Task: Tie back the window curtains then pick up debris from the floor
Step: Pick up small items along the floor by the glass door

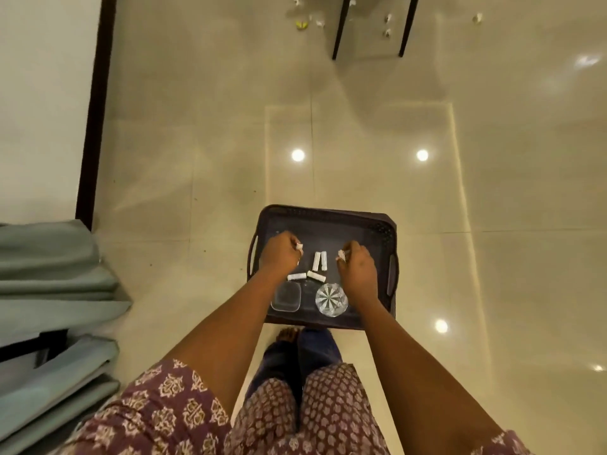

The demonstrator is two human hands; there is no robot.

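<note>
A: Pinching small white paper scraps, both hands, over the dark tray (328, 214) on the floor (361, 142). Left hand (279, 252) has its grip closed on one scrap (299, 246), fingers curled round it.

B: Right hand?

A: Right hand (357, 269) same, grip closed on another scrap (341, 256) at the fingertips. Both held just above the tray's inside.

B: What's lying in the tray?

A: Four white rolled pieces between the hands: two (320, 261) side by side pointing far, two more (307, 276) nearer, end to end. Near edge holds a clear square container (286, 297) on the left and a cut-glass round bowl (331, 298) on the right, close beside each other. Right forearm crosses the bowl's right side.

B: More debris?

A: Yes, far away at the top: scattered white bits (387, 24) and a yellow-green piece (301, 25) on the floor around dark furniture legs (340, 31). Well apart from the tray.

B: Curtains?

A: Grey-green curtain fabric (52, 280) bunched in folds at near left, by a dark door frame (95, 110). Can't tell if tied. Person's bare foot (287, 334) sits just near of the tray, patterned purple garment (184, 408) at the bottom.
</note>
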